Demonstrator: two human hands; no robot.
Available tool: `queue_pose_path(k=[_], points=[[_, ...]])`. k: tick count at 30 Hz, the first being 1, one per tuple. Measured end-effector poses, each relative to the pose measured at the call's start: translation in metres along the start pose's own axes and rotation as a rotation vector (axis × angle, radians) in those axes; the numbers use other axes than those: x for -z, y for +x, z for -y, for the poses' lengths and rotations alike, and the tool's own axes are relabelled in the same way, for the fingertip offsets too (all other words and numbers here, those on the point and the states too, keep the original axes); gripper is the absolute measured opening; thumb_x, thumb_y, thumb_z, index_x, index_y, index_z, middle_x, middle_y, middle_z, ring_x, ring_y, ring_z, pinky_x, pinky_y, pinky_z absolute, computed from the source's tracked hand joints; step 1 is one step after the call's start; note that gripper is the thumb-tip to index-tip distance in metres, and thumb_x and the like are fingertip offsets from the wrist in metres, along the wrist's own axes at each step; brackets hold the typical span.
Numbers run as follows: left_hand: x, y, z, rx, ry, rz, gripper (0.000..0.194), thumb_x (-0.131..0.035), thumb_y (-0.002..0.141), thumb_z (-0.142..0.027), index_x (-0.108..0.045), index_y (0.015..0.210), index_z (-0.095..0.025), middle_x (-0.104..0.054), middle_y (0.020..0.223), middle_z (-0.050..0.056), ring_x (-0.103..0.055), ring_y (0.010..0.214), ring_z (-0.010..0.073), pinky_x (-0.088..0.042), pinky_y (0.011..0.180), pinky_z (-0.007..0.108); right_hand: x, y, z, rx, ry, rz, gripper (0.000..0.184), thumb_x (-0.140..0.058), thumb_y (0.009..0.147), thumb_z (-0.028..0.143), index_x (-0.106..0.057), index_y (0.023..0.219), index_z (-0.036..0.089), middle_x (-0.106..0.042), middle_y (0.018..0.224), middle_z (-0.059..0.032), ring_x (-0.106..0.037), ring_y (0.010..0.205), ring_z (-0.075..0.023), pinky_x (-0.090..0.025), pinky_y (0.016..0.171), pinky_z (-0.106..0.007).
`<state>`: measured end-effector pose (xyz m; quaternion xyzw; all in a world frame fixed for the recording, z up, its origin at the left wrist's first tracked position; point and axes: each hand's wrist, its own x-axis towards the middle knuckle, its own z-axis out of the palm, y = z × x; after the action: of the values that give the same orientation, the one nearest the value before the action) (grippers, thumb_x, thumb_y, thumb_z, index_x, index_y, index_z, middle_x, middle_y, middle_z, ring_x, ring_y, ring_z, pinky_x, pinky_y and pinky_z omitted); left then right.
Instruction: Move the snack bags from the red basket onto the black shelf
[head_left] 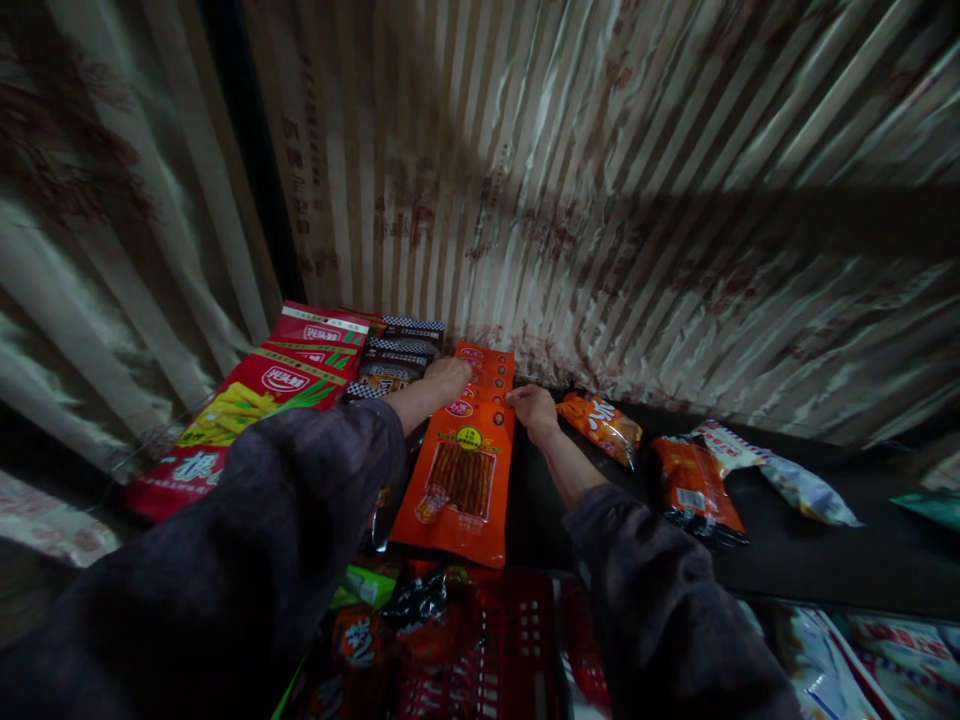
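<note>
I count two hands on my feed, left hand [448,378] and right hand [535,408]. Flat orange bags [457,535]: at least two, overlapping. Red bags [240,405] and checkered dark bags [390,362], two or more each. Then two loose orange bags [600,428], looks like two pale bags [814,490], one green bag [930,508], at least one red basket [525,612].

Orange packet [463,480], cream-and-brown striped sheeting [600,180]

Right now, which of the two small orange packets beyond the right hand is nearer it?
The white-lettered packet, just beside the right hand; the other packet, with a small white patch, lies farther right.
</note>
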<state>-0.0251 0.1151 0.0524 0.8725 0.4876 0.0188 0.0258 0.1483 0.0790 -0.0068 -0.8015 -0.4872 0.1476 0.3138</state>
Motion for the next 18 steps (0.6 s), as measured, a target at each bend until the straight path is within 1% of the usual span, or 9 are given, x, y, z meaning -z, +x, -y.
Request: queue_pose_path(k=[4,9,14,18], points=[[0.001,-0.001,0.0,0.07,0.018,0.006,0.038,-0.045,0.083,0.0,-0.069,0.113,-0.004,-0.071,0.109,0.022,-0.067,0.108,0.0257,-0.053,0.088,0.029,0.002,-0.002,0.002,0.017,0.005,-0.007,0.021,-0.06,0.081,0.032,-0.074,0.089,0.019,-0.076,0.086,-0.0054,-0.07,0.082,-0.0199,-0.049,0.068,-0.025],[0.006,-0.013,-0.001,0.096,0.018,-0.029,0.038,-0.044,0.084,-0.001,-0.07,0.112,-0.004,-0.071,0.11,0.021,-0.067,0.107,0.0242,-0.053,0.086,0.026,0.012,-0.022,0.007,0.04,-0.016,-0.051,0.029,-0.052,0.088,0.036,-0.069,0.105,0.02,-0.074,0.103,-0.0066,-0.069,0.094,-0.0201,-0.048,0.077,-0.026],[0.011,-0.035,0.0,0.063,0.029,-0.097,0.036,-0.044,0.085,-0.004,-0.071,0.11,-0.007,-0.068,0.115,0.018,-0.063,0.113,0.0234,-0.051,0.092,0.027,0.022,-0.046,0.009,0.055,-0.052,-0.034,0.026,-0.052,0.09,0.038,-0.069,0.103,0.023,-0.074,0.103,-0.0058,-0.068,0.097,-0.0213,-0.049,0.079,-0.029],[0.003,-0.063,-0.003,-0.015,0.018,-0.096,0.033,-0.048,0.085,-0.007,-0.071,0.108,-0.006,-0.069,0.112,0.019,-0.06,0.116,0.0265,-0.049,0.097,0.032,0.02,-0.057,0.004,0.06,-0.032,0.002,0.028,-0.055,0.088,0.037,-0.067,0.109,0.023,-0.074,0.098,-0.0049,-0.069,0.091,-0.0198,-0.05,0.078,-0.029]])
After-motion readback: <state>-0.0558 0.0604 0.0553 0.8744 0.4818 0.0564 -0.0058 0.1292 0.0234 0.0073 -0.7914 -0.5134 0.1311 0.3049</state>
